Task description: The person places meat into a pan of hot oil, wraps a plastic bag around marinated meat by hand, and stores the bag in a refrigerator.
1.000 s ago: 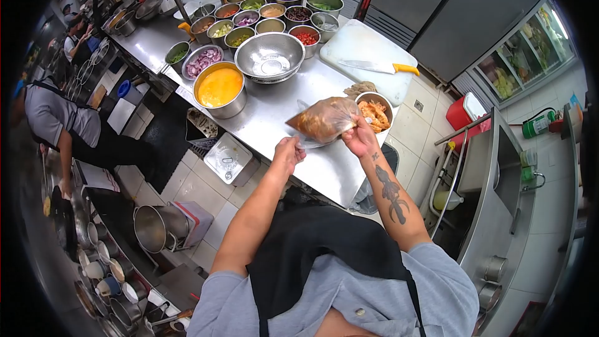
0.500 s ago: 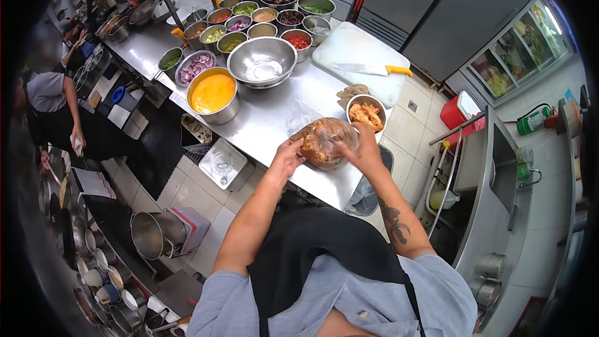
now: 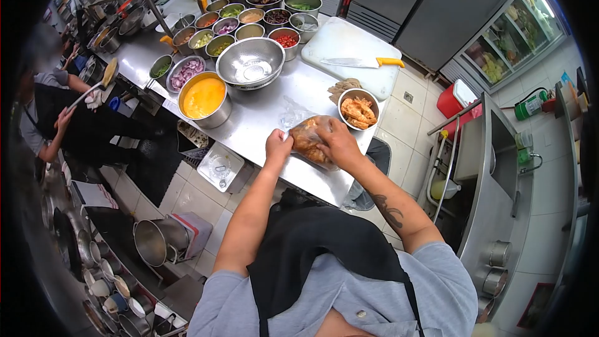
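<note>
A clear plastic bag [image 3: 307, 141] with reddish-brown marinated pieces, which look like meat, lies at the front of the steel table. My left hand [image 3: 278, 147] pinches the bag's left edge, thumb up. From the right, my right hand [image 3: 341, 143] is over the bag, its fingers curled against it; whether any fingertips are inside I cannot make out. Just beyond that hand stands a steel bowl [image 3: 377, 115] holding similar orange-coated pieces. A crumpled piece of clear plastic [image 3: 293, 112] rests behind the bag.
A knife [image 3: 362, 62] with a yellow handle lies on the white cutting board [image 3: 321, 40]. Left of it are a steel colander [image 3: 251, 62], a pot of orange liquid [image 3: 204, 97] and several bowls of cut vegetables. A co-worker [image 3: 68, 106] holds a long-handled utensil at the left.
The view has shifted slightly. My right hand has come back from beside the bowl onto the bag, which looks more squeezed. The co-worker has raised a long-handled utensil.
</note>
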Motion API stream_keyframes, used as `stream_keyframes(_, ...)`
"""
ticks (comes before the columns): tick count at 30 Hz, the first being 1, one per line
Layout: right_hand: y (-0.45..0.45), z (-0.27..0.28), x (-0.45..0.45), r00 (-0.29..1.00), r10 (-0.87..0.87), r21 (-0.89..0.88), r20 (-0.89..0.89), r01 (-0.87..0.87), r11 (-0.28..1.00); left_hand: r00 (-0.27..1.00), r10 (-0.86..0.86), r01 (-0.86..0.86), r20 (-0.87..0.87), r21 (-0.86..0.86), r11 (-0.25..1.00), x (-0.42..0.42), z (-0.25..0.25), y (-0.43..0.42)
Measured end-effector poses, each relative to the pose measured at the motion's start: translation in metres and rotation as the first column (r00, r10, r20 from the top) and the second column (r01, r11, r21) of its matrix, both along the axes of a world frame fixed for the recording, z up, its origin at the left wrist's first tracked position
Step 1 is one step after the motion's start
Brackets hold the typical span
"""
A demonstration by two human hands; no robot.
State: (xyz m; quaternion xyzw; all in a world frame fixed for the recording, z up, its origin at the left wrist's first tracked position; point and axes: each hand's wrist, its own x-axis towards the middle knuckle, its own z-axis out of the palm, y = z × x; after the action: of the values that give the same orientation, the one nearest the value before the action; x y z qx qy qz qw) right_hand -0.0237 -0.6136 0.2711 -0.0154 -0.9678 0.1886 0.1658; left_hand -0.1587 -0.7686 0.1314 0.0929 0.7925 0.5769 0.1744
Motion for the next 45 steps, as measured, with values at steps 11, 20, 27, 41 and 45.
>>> stream_keyframes(11, -0.011, -0.005, -0.024, 0.999, -0.032, 0.111, 0.003, 0.032, 0.993, 0.982, -0.058, 0.080, -0.181, 0.120, 0.990, 0.024, 0.058, -0.001)
stream_keyframes(20, -0.025, -0.014, -0.046, 0.999, -0.054, 0.171, 0.004, 0.053, 0.984, 0.990, 0.054, -0.066, -0.128, -0.086, 0.994, 0.011, 0.004, -0.013)
stream_keyframes(27, -0.029, 0.007, -0.057, 0.993, 0.044, 0.172, 0.109, -0.062, 0.983, 0.910, 0.079, -0.120, 0.406, 0.077, 0.990, 0.006, 0.051, -0.010)
stream_keyframes(41, -0.033, -0.010, -0.045, 0.994, 0.098, 0.227, 0.044, -0.106, 0.968, 0.964, -0.001, -0.057, 0.266, 0.209, 0.976, 0.008, 0.046, -0.006)
stream_keyframes(45, -0.031, -0.003, -0.042, 0.991, 0.130, 0.098, 0.029, -0.132, 0.986, 0.945, -0.076, 0.010, 0.319, 0.205, 0.979, 0.006, 0.053, -0.018)
